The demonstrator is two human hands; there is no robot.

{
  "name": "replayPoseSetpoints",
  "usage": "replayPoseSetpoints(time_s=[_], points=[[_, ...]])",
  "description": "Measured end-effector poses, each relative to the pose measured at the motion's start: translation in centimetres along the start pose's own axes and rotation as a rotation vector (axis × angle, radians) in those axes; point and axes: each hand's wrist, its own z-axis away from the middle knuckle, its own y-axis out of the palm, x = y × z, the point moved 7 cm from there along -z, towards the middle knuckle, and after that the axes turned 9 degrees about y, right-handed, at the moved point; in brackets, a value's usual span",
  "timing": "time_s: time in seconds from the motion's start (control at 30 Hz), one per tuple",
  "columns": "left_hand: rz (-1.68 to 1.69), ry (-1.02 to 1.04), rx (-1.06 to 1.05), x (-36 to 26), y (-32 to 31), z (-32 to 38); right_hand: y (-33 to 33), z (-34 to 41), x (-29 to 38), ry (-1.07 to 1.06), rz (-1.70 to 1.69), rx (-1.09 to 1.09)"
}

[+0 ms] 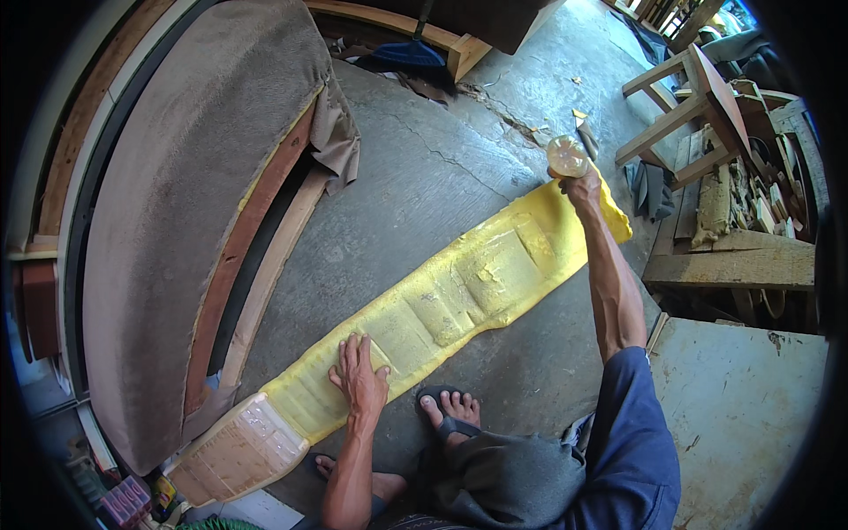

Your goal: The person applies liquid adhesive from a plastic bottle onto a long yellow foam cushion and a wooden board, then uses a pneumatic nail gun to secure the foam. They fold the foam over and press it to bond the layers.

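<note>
A long moulded pad of yellow foam (411, 324) lies diagonally over the concrete floor before me, with shallow recesses along its upper face. My left hand (361, 377) rests palm down on the nearer part of it, fingers spread and gripping nothing. At the far end, my right hand (580, 185) is closed around a clear plastic bottle (567, 156) whose round base faces up towards me. The bottle's neck is hidden by the hand. A tan section (232, 454) with a shiny clear strip forms the pad's lower-left end.
A brown fabric-covered furniture piece (199, 165) with a wooden frame stands at left. Upper right are a wooden stool (702, 109) and a bin of wood scraps (762, 192). A pale board (742, 411) lies at right. A blue broom (407, 54) stands at the back.
</note>
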Motion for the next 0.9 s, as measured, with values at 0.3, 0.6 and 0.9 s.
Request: replayPoseSetpoints(time_s=[0.3,0.6,0.9], points=[[-0.065,0.048,-0.076,-1.2,-2.0,-0.1,-3.1,2.3,0.1,-0.04,-0.256,-0.02],[-0.073,0.7,-0.24,-21.6,-2.4,-6.5,-1.5,1.1,-0.3,0.01,-0.075,0.027],[-0.339,0.733,0.138,-26.4,6.4,-12.2,-5.2,3.0,-3.0,0.078,0.12,0.055]])
